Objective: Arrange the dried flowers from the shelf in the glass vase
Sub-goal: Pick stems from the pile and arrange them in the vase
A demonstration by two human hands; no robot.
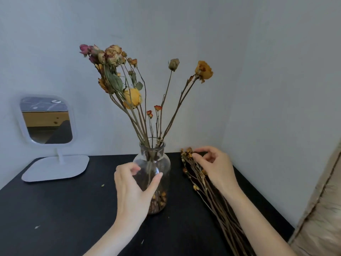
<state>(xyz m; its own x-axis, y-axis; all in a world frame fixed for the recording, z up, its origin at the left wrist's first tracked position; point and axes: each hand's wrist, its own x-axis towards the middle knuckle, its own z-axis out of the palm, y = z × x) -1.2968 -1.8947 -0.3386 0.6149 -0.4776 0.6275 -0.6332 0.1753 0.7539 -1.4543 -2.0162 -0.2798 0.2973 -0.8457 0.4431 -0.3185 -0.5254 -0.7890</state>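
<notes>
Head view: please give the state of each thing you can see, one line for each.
glass vase: upright on the black shelf, holding several stems.
flowers in the vase: standing, fanned out.
loose dried flowers: lying flat, right of the vase.
left hand: curled around the vase.
right hand: on the loose flower heads, fingers pinching.
mirror: upright on its stand.

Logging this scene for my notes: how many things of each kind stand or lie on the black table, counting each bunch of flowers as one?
Clear glass vase: 1
White-framed standing mirror: 1
Bunches of dried flowers: 2, one in the vase, one lying loose
Total: 4
</notes>
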